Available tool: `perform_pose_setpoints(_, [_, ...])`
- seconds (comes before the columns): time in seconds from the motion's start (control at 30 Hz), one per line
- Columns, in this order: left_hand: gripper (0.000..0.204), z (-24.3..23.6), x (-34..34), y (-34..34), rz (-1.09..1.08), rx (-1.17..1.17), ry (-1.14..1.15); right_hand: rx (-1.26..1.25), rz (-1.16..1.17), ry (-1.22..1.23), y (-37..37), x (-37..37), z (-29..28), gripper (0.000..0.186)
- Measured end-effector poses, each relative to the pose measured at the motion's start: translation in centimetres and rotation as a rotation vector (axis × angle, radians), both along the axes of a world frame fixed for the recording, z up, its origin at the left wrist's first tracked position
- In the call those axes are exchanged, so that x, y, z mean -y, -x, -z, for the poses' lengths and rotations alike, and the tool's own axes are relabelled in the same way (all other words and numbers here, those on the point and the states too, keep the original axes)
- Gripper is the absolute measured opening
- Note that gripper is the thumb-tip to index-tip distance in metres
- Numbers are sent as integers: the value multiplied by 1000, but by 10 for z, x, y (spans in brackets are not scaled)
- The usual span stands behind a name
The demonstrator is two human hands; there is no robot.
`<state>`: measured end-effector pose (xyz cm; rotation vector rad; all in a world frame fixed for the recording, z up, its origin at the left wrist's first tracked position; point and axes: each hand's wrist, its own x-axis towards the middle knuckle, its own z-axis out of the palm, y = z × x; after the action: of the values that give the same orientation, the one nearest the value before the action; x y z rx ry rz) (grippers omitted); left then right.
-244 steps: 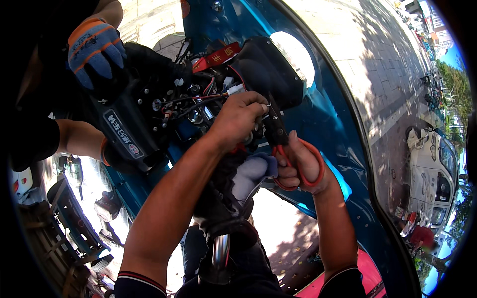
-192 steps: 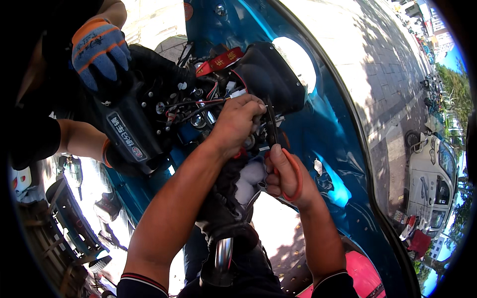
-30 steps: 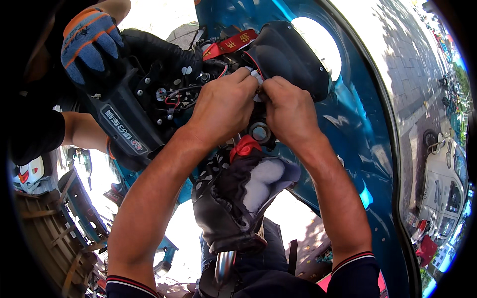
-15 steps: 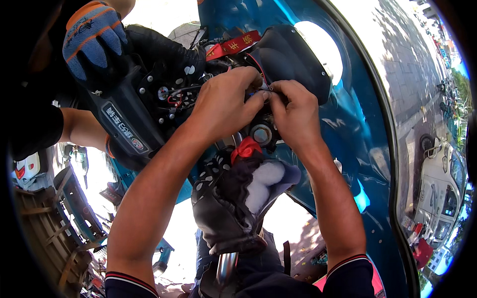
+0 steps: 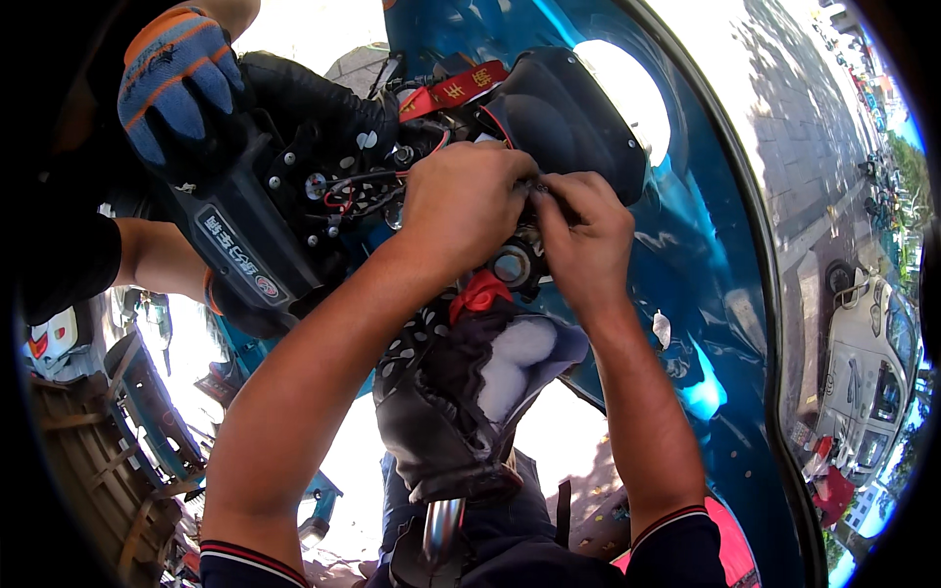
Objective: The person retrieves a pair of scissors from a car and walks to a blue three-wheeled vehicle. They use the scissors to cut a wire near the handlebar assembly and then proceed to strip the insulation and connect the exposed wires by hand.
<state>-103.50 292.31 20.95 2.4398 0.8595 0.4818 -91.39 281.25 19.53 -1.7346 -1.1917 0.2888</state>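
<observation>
My left hand and my right hand meet over the opened handlebar area of a blue vehicle. Both are closed, fingertips pinched together around a small dark bit that I cannot make out. Thin black and red wires run out from the left, partly hidden behind my left hand. A round key switch sits just below my fingers. Beyond them is a black housing. To the left, another person's gloved hand rests on a long black plastic cover with exposed screws.
A black padded handlebar muff with white fleece lining lies between my forearms, a red ribbon at its top. Another red ribbon crosses the far side. Blue body panel curves along the right. A silver vehicle is parked beyond.
My left hand has rolled over and shifted slightly right, closer to my right fingertips. The thin blue strand seen between my fingers is now hidden. The gloved hand stays on the cover.
</observation>
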Motion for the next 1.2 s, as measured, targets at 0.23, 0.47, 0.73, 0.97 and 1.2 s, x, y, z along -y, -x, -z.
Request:
perform_pose_setpoints(0.23, [20, 6, 2, -4, -10, 47, -19, -437, 53, -10, 4, 7, 12, 26])
perform_pose_setpoints(0.47, [18, 6, 2, -1, -29, 128, 0, -1027, 69, -173, 4, 17, 20, 24])
perform_pose_setpoints(0.73, [18, 8, 2, -1, -11, 132, 10, -952, 90, -182, -1, 20, 24, 15])
perform_pose_setpoints(0.97, [17, 8, 1, 0, 10, 124, 25, -450, 149, -39, 6, 16, 2, 12])
perform_pose_setpoints(1.2, [16, 10, 1, 0, 3, 123, 23, 76, 46, -74, 1, 9, -4, 11])
